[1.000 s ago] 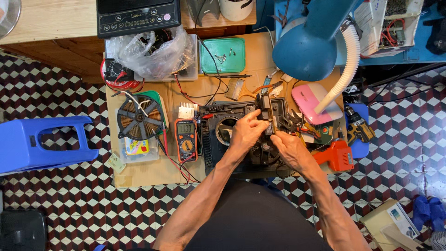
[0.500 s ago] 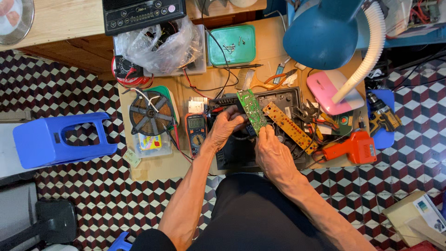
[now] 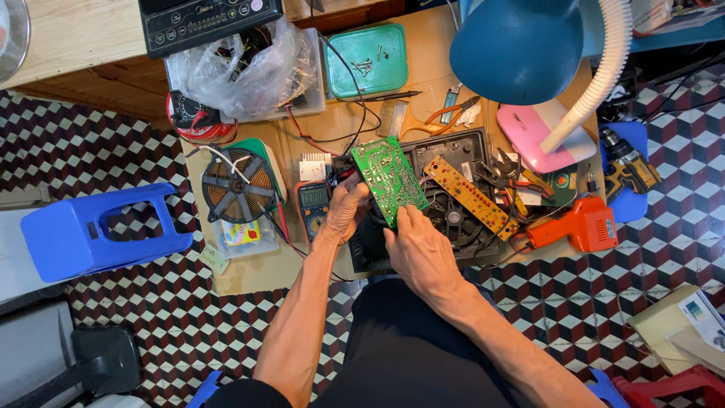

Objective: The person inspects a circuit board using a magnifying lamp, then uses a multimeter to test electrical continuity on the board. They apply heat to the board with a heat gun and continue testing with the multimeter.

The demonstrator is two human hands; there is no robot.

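Note:
Both my hands hold a green circuit board [image 3: 390, 178] tilted above an open black appliance casing [image 3: 453, 219]. My left hand [image 3: 346, 209] grips the board's left edge. My right hand [image 3: 418, 243] pinches its lower corner. A long brown strip board [image 3: 470, 196] with red dots lies across the casing to the right. A multimeter [image 3: 313, 205] sits just left of my left hand.
A copper coil disc [image 3: 236, 185] lies at the left of the low wooden table [image 3: 257, 268]. A blue lamp [image 3: 518, 47] on a pink base [image 3: 542, 135] overhangs the right. An orange tool [image 3: 580, 227], a green tray [image 3: 369, 59], a plastic bag [image 3: 245, 66] and a blue stool [image 3: 94, 230] surround the work.
The board has been lifted out and turned so its green face is up. My view has shifted closer and slightly left.

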